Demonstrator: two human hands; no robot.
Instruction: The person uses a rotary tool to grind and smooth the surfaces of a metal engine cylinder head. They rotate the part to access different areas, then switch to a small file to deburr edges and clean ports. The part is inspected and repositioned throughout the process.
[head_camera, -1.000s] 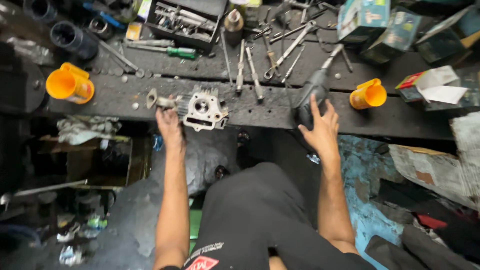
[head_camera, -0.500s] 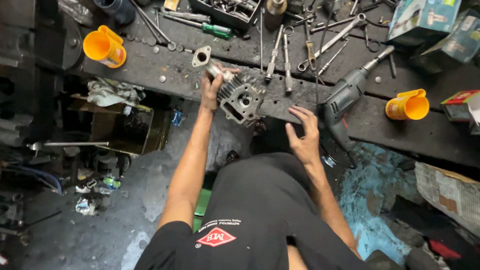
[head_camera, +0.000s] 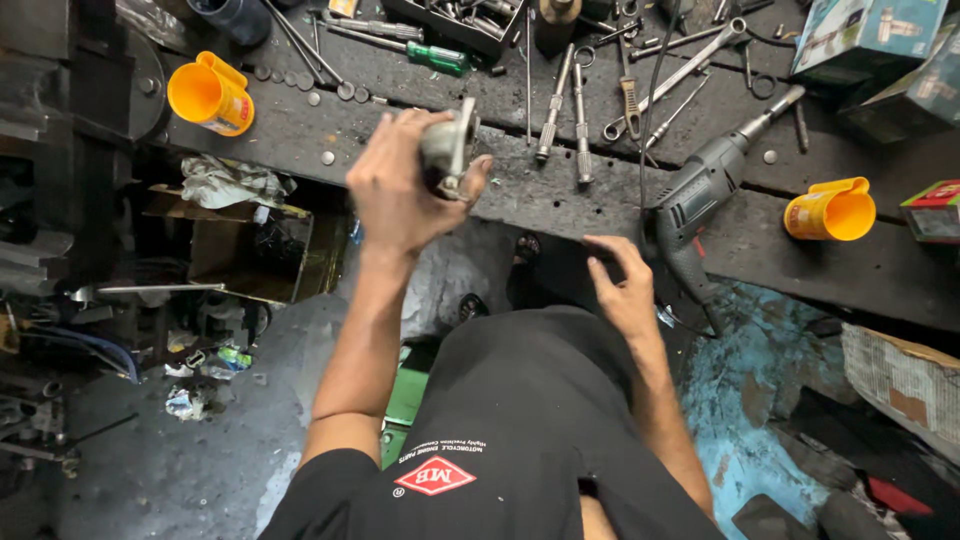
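the left hand (head_camera: 400, 185) is lifted up above the front edge of the dark workbench (head_camera: 880, 265). its fingers are curled tight around a grey metal engine part (head_camera: 447, 150), so the part is up in the air in that hand and not lying on the bench. a flat bit of the part sticks up past the knuckles, and the thumb presses on its right side. the right hand (head_camera: 622, 290) is lower down, near the person's tummy. it is partly open with the fingers bent a little, and it holds nothing. its fingertips are just at the front edge of the bench, close beside the handle of a grey power drill (head_camera: 700, 195). the drill lies on the bench with its thin tip pointing up and to the right. behind the lifted part are some long metal spanners (head_camera: 555, 105) lying side by side. a green screwdriver (head_camera: 440, 57) lies farther back, next to a dark tray of small metal bits (head_camera: 470, 18). an orange cup (head_camera: 208, 95) stands on the bench far to the left, and another orange cup (head_camera: 830, 210) lies on its side far to the right, past the drill. under the bench on the left is a crumpled rag (head_camera: 225, 182) on top of a brown box (head_camera: 240, 245).
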